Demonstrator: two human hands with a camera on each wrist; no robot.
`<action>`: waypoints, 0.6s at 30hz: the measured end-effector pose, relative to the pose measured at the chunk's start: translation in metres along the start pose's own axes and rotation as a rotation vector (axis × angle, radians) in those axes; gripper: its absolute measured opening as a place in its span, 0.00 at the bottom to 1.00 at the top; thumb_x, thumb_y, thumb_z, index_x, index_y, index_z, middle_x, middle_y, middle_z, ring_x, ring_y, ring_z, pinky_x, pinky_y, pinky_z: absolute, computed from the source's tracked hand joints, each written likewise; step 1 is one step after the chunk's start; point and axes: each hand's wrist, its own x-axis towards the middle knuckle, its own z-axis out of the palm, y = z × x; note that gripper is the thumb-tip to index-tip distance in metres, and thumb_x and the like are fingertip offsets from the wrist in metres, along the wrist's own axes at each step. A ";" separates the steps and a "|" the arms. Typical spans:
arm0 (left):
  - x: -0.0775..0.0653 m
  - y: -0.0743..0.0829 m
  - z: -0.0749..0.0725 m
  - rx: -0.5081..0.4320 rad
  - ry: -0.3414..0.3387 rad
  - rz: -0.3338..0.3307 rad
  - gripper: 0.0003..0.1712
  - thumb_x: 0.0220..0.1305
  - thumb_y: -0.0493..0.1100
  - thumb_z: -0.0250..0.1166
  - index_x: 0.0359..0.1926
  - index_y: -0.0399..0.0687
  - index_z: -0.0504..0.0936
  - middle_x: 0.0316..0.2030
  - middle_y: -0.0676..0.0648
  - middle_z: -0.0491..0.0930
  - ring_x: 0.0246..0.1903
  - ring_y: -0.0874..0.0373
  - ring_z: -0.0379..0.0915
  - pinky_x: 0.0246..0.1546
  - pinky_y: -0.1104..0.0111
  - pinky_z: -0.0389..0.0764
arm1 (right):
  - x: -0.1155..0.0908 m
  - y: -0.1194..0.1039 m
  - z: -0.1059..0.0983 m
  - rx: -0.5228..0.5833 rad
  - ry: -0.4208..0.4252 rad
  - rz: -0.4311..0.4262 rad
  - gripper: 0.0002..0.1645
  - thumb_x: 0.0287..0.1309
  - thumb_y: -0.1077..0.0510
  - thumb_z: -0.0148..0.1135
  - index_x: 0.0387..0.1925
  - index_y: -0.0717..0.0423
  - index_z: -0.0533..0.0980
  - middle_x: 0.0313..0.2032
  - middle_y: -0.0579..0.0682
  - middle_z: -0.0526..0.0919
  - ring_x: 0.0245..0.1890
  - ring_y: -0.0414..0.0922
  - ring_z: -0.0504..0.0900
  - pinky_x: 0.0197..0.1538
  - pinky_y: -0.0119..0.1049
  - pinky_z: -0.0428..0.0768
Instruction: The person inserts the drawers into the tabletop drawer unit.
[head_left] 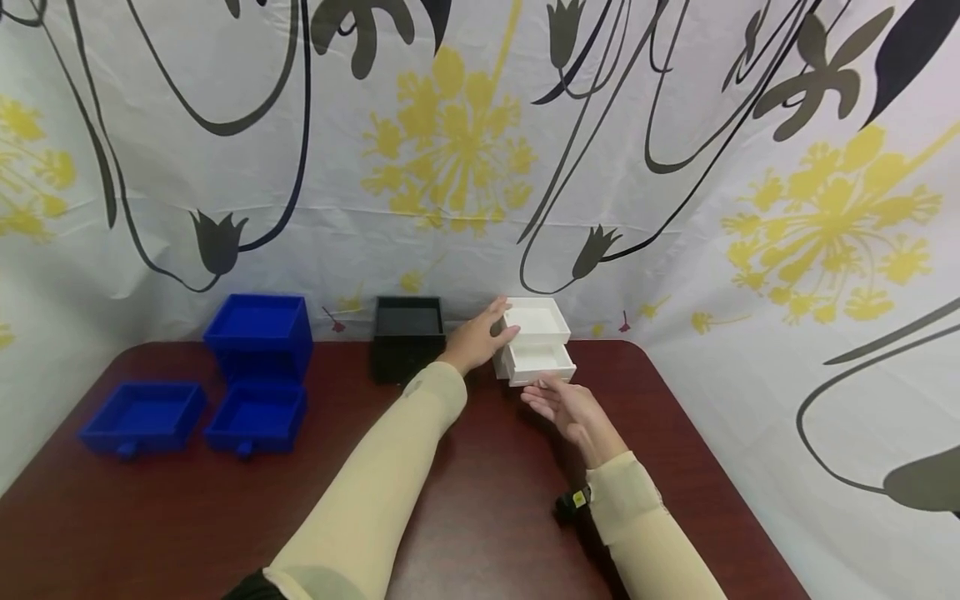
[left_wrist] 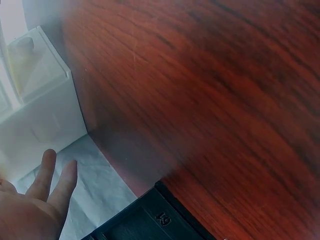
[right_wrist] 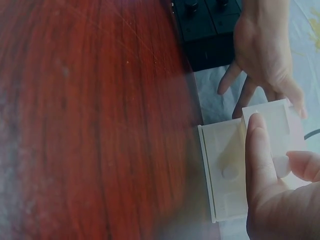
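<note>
A small white drawer cabinet [head_left: 534, 318] stands at the back of the table, its top formed as an open tray. Its upper drawer [head_left: 542, 360] is pulled partway out, and the lower drawer [right_wrist: 222, 160] is flush below. My left hand [head_left: 474, 340] rests against the cabinet's left side and top edge, fingers spread and fairly straight. At the drawer's front is my right hand [head_left: 567, 408]. In the right wrist view its thumb and index finger pinch the drawer's round knob [right_wrist: 281, 166]. The pulled-out drawer shows no contents in the head view.
A black drawer cabinet [head_left: 408, 342] stands just left of my left hand. Farther left are a blue cabinet [head_left: 258, 321] with its lower drawer [head_left: 258, 417] pulled out and a separate blue drawer [head_left: 144, 415] on the table [head_left: 495, 517]. A patterned cloth [head_left: 300, 175] hangs behind.
</note>
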 end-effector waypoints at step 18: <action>0.001 0.001 0.001 -0.029 -0.008 0.007 0.39 0.73 0.72 0.48 0.79 0.68 0.57 0.79 0.67 0.43 0.76 0.54 0.51 0.73 0.53 0.60 | 0.004 -0.004 0.001 0.008 -0.024 -0.018 0.10 0.75 0.60 0.54 0.39 0.64 0.77 0.36 0.58 0.88 0.37 0.48 0.89 0.46 0.38 0.86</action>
